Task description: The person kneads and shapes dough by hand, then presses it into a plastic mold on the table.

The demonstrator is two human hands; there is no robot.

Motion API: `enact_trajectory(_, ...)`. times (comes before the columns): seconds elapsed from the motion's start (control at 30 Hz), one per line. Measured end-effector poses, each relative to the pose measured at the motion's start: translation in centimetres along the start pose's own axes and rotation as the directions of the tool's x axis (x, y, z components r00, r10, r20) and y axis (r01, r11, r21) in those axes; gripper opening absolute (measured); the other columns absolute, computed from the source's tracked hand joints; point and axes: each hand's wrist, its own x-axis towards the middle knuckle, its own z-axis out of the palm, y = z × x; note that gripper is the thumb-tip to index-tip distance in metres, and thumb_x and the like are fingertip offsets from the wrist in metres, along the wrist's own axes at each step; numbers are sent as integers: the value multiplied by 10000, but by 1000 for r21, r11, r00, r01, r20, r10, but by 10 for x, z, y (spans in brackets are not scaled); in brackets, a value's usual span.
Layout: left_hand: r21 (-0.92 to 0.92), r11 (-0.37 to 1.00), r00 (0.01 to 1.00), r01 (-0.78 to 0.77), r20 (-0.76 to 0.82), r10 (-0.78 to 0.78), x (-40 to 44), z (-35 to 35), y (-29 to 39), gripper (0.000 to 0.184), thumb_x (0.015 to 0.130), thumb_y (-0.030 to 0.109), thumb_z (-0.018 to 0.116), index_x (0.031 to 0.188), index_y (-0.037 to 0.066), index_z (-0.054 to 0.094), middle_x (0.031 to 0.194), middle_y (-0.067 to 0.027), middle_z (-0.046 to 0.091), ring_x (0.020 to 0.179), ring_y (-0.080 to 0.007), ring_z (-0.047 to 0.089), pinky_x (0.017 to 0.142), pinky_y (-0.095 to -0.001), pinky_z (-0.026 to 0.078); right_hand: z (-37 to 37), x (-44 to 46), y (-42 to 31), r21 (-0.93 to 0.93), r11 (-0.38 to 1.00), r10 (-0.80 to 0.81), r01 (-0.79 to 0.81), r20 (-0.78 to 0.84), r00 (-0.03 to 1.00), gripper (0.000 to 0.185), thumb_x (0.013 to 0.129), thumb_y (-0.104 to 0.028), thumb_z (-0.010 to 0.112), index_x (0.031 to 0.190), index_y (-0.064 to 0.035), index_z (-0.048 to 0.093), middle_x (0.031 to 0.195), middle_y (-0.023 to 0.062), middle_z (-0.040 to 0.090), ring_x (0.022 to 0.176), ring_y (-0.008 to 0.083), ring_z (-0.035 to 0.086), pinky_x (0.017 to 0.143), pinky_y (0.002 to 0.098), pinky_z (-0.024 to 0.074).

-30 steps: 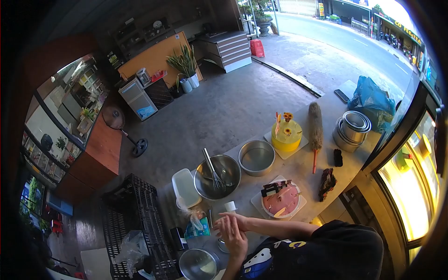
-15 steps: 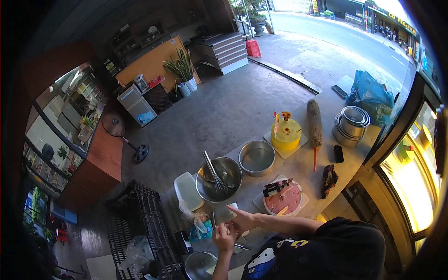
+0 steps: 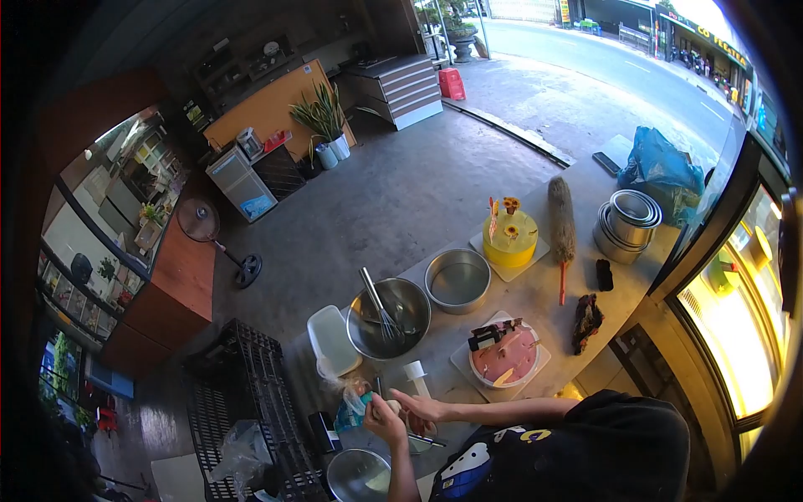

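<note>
My left hand (image 3: 387, 421) is raised at the near side of the table, its fingers curled around something small and pale that I cannot make out. Close beside it, my right hand (image 3: 425, 407) reaches in from the right, its fingers apart and pointing at the left hand. Just beyond the right hand is a white tube-like object (image 3: 415, 371). A clear plastic bag with blue on it (image 3: 353, 403) lies left of the hands. Past them stands a steel mixing bowl (image 3: 407, 294) with a whisk (image 3: 388, 322) leaning in it. A second metal bowl (image 3: 358, 473) sits nearest me.
A pink decorated cake (image 3: 510, 361) and a yellow cake (image 3: 512, 243) sit on boards. Around them are a round pan (image 3: 457, 280), nested tins (image 3: 627, 224), a duster (image 3: 561, 222) and a translucent tub (image 3: 333, 341). A black crate (image 3: 259, 410) stands left; a lit display case (image 3: 728, 318) right.
My right hand's raised thumb has come down, and its fingers now point at the left hand. My left hand has shifted slightly left. More of the white tube-like object shows.
</note>
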Motion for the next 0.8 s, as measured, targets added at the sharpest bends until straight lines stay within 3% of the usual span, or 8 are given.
enact_trajectory(0.13, -247, 944, 975, 221, 64, -212, 1, 7, -15, 373, 829, 274, 458, 647, -51, 462, 531, -89, 480, 486, -136, 420, 450, -300, 336, -3, 9, -4, -19, 995, -94, 93, -33, 995, 478, 871, -444, 223, 1132, -134, 475, 519, 126, 541, 450, 204, 573, 351, 245, 438)
enact_trajectory(0.33, -75, 997, 982, 34, 189, -19, -12, 2, -3, 316, 832, 259, 449, 687, -18, 498, 752, -112, 479, 674, -204, 463, 628, -324, 370, -9, 11, -1, 176, 974, -144, 141, 3, 990, 623, 825, -562, 274, 627, -39, 548, 415, 32, 410, 303, 128, 375, 293, 238, 246)
enact_trajectory(0.43, -60, 997, 983, -51, 174, 61, -11, 4, 2, 262, 832, 236, 442, 751, -7, 497, 822, -110, 505, 737, -193, 484, 691, -312, 379, -1, 6, -3, 271, 951, -153, 146, 3, 988, 595, 823, -564, 280, 635, -59, 532, 439, 22, 417, 329, 113, 392, 311, 227, 264)
enact_trajectory(0.57, -389, 914, 993, 113, 80, -89, -6, 6, 25, 234, 839, 240, 436, 808, 13, 484, 906, -96, 530, 837, -172, 500, 767, -279, 382, 10, 4, -14, 379, 913, -133, 151, -74, 988, 571, 818, -573, 287, 640, -78, 511, 475, 14, 424, 364, 95, 397, 334, 222, 267)
enact_trajectory(0.63, -444, 886, 991, 135, 50, -126, -3, 2, 29, 235, 839, 245, 435, 822, 14, 478, 896, -102, 540, 833, -181, 514, 784, -284, 392, 6, 13, -5, 356, 928, -124, 107, 24, 992, 456, 845, -509, 297, 858, -98, 494, 543, 12, 449, 423, 85, 409, 357, 226, 286)
enact_trajectory(0.7, -574, 737, 921, 358, 85, -381, 2, -3, 30, 247, 840, 259, 430, 799, 21, 479, 823, -102, 556, 757, -184, 539, 736, -295, 428, 5, 22, 4, 346, 937, -90, 49, 104, 990, 414, 867, -455, 302, 1040, -115, 466, 594, 14, 472, 463, 81, 418, 369, 236, 308)
enact_trajectory(0.73, -595, 695, 879, 403, 40, -476, 4, -1, 30, 281, 831, 302, 446, 798, 26, 481, 728, -67, 542, 666, -165, 529, 646, -272, 438, 12, 26, 10, 51, 956, -286, 288, -32, 958, 412, 862, -432, 327, 1055, -100, 476, 650, 56, 522, 493, 137, 469, 420, 294, 356)
enact_trajectory(0.8, -599, 683, 833, 418, -47, -551, 8, 1, 17, 280, 829, 296, 436, 788, 23, 485, 674, -53, 510, 628, -150, 506, 610, -263, 427, 19, 20, 7, -476, 628, -704, 616, -11, 710, 420, 836, -397, 384, 1066, -71, 514, 774, 184, 590, 584, 333, 555, 585, 429, 425)
